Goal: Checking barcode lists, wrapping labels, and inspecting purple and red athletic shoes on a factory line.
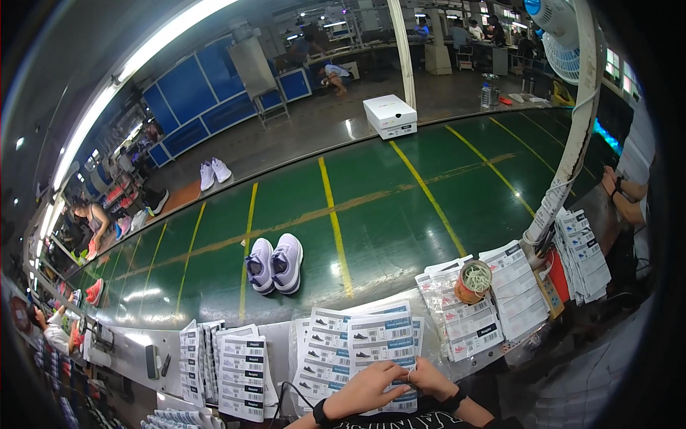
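Note:
My left hand (pixel 368 392) lies over the printed label sheets (pixel 382 334), its fingers stretched toward my right hand and its thumb apart. My right hand (pixel 431 379) is closed beside it, with a thin pale loop, like a rubber band, at its fingertips. Both hands are close together at the lower edge of the sheets, which show dark shoes and blue blocks. Another stack of label sheets (pixel 321 352) lies just to the left. To the right, a cup (pixel 473 282) full of pale bands stands on more label sheets (pixel 457 314) in clear plastic.
Lilac sneakers (pixel 286 263) stand on the green conveyor belt (pixel 371 236). A white shoebox (pixel 391 116) sits at its far edge. A white post (pixel 572 157) with a fan rises at right. More label stacks (pixel 241 372) lie left. A person's arms (pixel 623 194) show at far right.

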A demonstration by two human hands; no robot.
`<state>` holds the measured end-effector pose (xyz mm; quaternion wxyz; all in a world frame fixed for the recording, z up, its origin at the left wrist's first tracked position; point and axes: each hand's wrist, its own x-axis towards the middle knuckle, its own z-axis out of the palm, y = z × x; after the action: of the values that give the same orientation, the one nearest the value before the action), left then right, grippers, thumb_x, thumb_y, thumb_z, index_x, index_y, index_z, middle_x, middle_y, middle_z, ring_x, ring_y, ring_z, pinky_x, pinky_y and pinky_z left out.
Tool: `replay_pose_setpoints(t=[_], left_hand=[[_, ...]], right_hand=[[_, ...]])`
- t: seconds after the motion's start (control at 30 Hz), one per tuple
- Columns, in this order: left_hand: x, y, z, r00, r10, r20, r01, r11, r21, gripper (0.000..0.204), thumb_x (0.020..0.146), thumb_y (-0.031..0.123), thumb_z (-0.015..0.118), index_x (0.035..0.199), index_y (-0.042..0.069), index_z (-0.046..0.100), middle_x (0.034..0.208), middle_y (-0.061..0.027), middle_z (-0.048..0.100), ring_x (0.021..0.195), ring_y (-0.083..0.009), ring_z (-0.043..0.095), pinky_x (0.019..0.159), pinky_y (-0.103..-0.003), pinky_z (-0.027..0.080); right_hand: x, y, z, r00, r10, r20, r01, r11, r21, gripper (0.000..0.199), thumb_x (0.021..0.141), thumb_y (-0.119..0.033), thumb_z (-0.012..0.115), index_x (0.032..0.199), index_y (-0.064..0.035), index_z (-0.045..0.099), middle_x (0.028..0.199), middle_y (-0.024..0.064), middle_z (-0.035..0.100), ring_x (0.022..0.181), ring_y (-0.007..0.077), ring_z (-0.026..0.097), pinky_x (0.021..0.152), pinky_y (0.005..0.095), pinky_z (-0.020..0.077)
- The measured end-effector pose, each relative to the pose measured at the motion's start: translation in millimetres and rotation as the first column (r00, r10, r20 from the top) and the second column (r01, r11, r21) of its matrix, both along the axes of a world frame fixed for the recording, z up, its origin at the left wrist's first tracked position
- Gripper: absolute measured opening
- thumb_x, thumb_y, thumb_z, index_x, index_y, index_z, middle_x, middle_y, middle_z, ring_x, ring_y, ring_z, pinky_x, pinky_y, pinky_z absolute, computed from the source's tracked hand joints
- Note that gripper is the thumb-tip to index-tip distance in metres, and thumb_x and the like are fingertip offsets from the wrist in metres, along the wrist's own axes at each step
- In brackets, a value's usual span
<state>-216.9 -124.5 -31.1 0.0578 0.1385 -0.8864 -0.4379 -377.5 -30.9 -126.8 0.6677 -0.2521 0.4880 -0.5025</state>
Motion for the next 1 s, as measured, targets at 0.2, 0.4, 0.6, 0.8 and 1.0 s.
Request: replay_pose_setpoints(t=[0.2,0.4,0.6,0.8,1.0], left_hand=[[-0.3,2.0,-0.3,0.998,0.025,-0.06,-0.026,1.0,-0.013,0.025,0.086,0.023,0.065,0.101,0.003,0.06,0.096,-0.0145,0.06,0.091,-0.0332,0.058,0.08,-0.038,0.047],[-0.2,2.2,-1.6,0.997,0.026,-0.069,-0.027,1.0,-0.016,0.025,0.086,0.023,0.065,0.101,0.003,0.06,0.097,-0.014,0.059,0.092,-0.0329,0.058,0.08,-0.038,0.047],[0.6,2.0,-3.0,0.998,0.031,-0.055,-0.031,0.999,-0.01,0.025,0.087,0.023,0.065,0.102,0.003,0.06,0.097,-0.0136,0.059,0.091,-0.0327,0.057,0.08,-0.038,0.047],[0.3,0.8,-1.6,1.0,-0.004,0.005,0.004,1.0,-0.018,0.031,0.09,0.027,0.061,0.109,0.003,0.059,0.103,-0.0137,0.06,0.098,-0.0321,0.057,0.085,-0.038,0.046],[-0.3,1.6,-2.3,1.0,-0.003,0.026,0.003,1.0,-0.022,0.033,0.09,0.029,0.062,0.11,0.003,0.059,0.104,-0.0144,0.059,0.098,-0.0326,0.056,0.086,-0.038,0.046]], right_hand=[[-3.9,-0.9,13.1,0.994,0.085,-0.064,-0.077,0.99,0.121,0.032,0.084,-0.002,0.062,0.116,0.0005,0.06,0.108,0.0061,0.064,0.095,0.0126,0.06,0.08,0.0254,0.049],[-2.4,-0.3,6.1,0.999,0.044,-0.016,-0.043,0.998,0.053,0.033,0.085,-0.001,0.06,0.118,0.0005,0.059,0.11,0.0059,0.063,0.097,0.0125,0.06,0.081,0.0254,0.0486],[-2.2,-0.6,3.8,0.999,0.04,-0.002,-0.04,0.999,-0.004,0.034,0.085,0.001,0.058,0.119,0.0009,0.058,0.115,0.0074,0.062,0.102,0.0141,0.059,0.086,0.027,0.0481],[-3.1,-0.2,-2.1,0.999,0.028,0.035,-0.027,0.999,-0.021,0.035,0.085,0.0,0.059,0.119,0.0013,0.057,0.114,0.0071,0.062,0.101,0.0141,0.059,0.085,0.027,0.0479],[-4.0,-1.2,11.9,0.996,0.067,-0.055,-0.063,0.996,0.062,0.034,0.084,-0.002,0.062,0.118,0.0011,0.058,0.111,0.0067,0.063,0.098,0.0134,0.059,0.083,0.0274,0.048]])
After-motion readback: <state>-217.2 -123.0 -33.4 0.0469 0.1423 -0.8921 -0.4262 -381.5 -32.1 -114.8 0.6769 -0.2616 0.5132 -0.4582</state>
